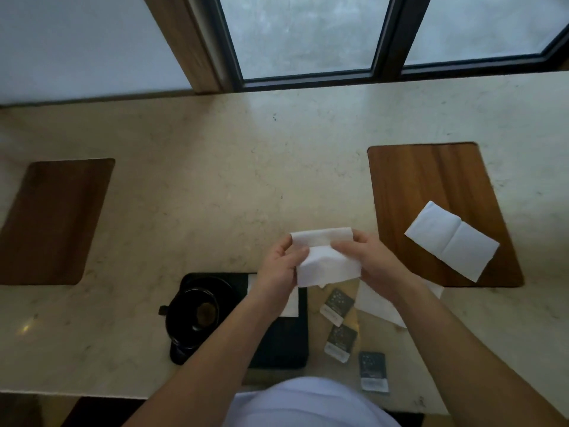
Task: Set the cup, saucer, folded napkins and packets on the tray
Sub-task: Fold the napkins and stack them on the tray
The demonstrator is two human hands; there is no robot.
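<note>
Above the pale stone counter (215,167), the left hand (277,269) and right hand (366,260) are both pinching a soft white paper napkin (326,260). It is creasing and half folded between them.

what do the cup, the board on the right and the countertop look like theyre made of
Cup: probably glazed ceramic, black with a faint sheen on the rim. Board on the right: wood, reddish-brown with lengthwise grain streaks and a matte finish. Countertop: seemingly polished stone, maybe marble, cream with faint veins and specks.
</note>
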